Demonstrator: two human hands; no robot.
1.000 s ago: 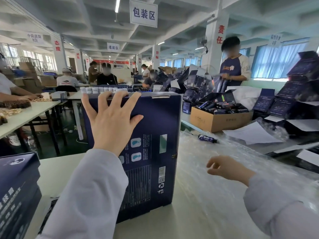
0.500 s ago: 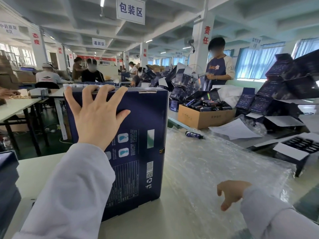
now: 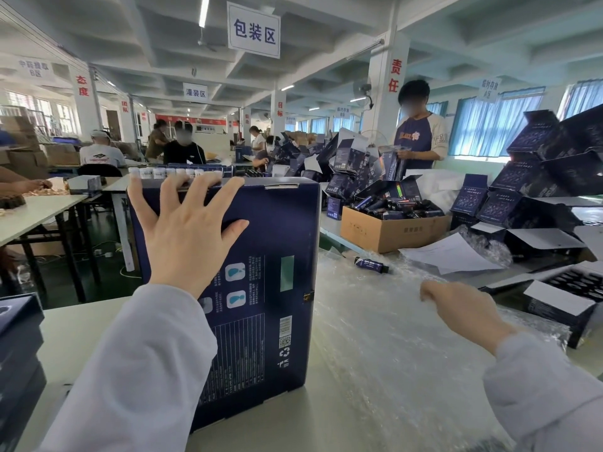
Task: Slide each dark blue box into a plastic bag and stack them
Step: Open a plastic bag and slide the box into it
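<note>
Dark blue box (image 3: 277,256) stands upright, left hand (image 3: 186,236) spread on it; plastic bags (image 3: 375,347) lie rightward beneath my right hand (image 3: 463,311), grip unclear

Factory hall, white beamed ceiling (image 3: 326,47), tube light (image 3: 204,11), hanging sign (image 3: 254,30), pillars (image 3: 386,93), blue-curtained windows (image 3: 489,125), pale worktables (image 3: 36,210)

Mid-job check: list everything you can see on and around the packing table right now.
dark blue box: one, dark blue, upright on the table
plastic bags: count unclear, clear, flat on the table right of the box
box stack: count unclear, dark blue, left edge
table: one, pale, under everything
carton: one, brown, behind, holding dark bottles
loose bottle: one, dark, lying beyond the plastic
paper sheet: one, white, right of the bottle
open boxes: many, dark blue, piled far right
left hand: flat on the box's face, fingertips at its top edge
right hand: over the plastic, fingers curled, grip unclear
</note>
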